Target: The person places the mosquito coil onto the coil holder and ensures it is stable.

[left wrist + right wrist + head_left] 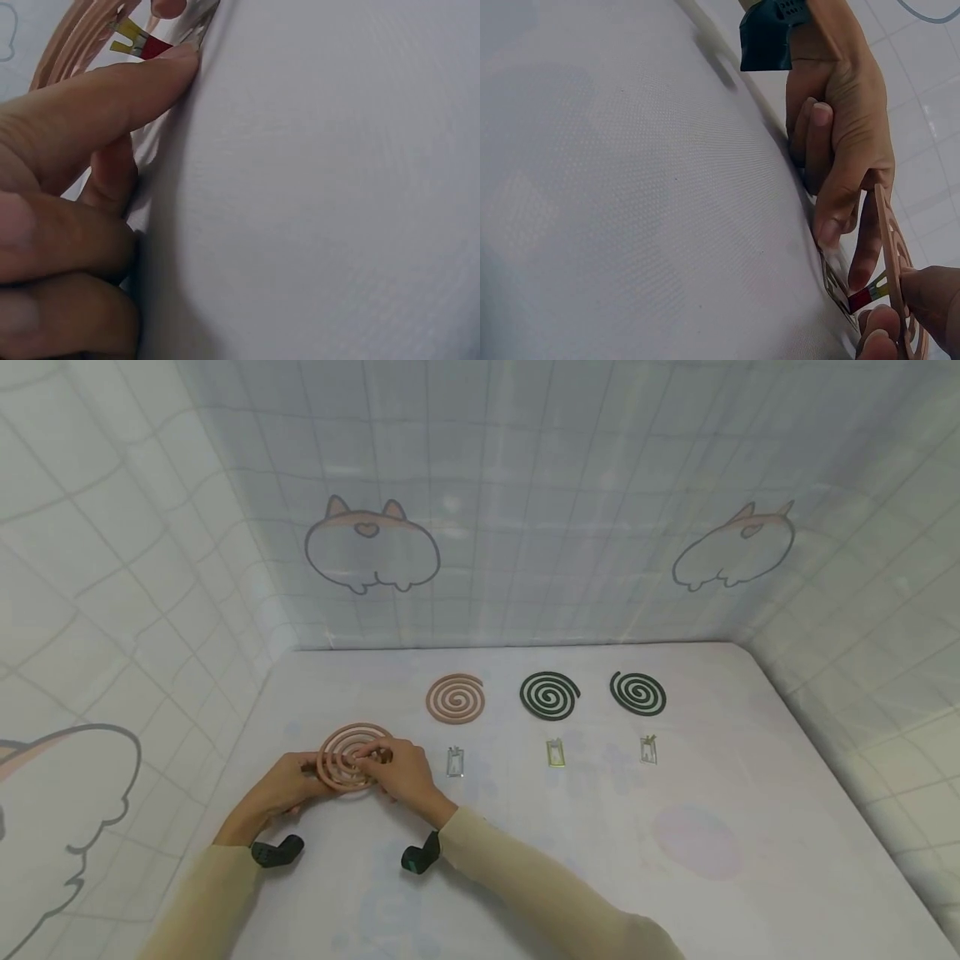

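Note:
Above the left side of the table, a brown mosquito coil (322, 753) is pinched near its centre by my right hand (401, 770), thumb on top and fingertips beneath. My left hand (287, 783) reaches under the coil's left edge. Its thumb and a finger pinch a thin metal coil stand (862, 298) low at the tabletop. The stand has a red upright and a yellow forked tip, which points up at the underside of the coil (889, 236). In the left wrist view, the forked tip (129, 34) shows beside the coil's rings; part of the stand's frame is hidden.
Along the back lie a second brown coil (455, 699) and two dark green coils, one central (550, 697) and one right (637, 693). In front of them sit three small metal stands: left (455, 762), middle (556, 753), right (648, 750). Patterned curtains (525, 527) surround the table.

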`<state>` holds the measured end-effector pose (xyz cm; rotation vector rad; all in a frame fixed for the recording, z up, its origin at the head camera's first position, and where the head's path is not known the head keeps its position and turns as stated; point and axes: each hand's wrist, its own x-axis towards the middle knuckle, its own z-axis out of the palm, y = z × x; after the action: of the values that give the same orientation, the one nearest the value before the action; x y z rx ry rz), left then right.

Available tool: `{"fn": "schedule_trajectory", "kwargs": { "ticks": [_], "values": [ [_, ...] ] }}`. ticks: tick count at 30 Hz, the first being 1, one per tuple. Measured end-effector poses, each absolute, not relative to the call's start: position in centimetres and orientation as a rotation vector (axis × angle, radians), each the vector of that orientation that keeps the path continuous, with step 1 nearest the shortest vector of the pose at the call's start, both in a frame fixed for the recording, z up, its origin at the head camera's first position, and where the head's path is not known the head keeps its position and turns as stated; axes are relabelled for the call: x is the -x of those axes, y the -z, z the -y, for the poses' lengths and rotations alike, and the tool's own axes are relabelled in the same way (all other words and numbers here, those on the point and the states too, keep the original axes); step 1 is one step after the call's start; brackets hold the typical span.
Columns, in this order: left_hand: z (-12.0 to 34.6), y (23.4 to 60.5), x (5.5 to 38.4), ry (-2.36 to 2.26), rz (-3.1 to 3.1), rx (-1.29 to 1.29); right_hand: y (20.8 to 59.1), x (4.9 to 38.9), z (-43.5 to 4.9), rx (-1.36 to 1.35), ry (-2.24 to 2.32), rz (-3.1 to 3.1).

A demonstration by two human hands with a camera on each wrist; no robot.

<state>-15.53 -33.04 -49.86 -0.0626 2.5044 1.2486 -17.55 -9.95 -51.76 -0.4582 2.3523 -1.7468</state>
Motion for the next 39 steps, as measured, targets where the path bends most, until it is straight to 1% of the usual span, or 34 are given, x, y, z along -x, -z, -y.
{"fn": "schedule_trajectory", "kwargs": {
  "ticks": [13,25,33,39],
  "values": [
    [32.88,50.32,15.81,-1.269,-2.492,0.052,51.61,17.34,10.21,0.444,1.744,-2.349],
    [32.41,50.16,15.77,-1.303,-2.473,0.01,51.38,17.48,10.04,0.556,1.749,-2.427],
    [32.34,50.39,15.63,-1.353,-2.451,0.066,51.29,17.69,10.13,0.566,1.753,-2.427],
    [32.14,50.29,15.59,-1.366,-2.452,0.094,51.18,17.71,10.23,0.519,1.73,-2.425]
  ]
}}
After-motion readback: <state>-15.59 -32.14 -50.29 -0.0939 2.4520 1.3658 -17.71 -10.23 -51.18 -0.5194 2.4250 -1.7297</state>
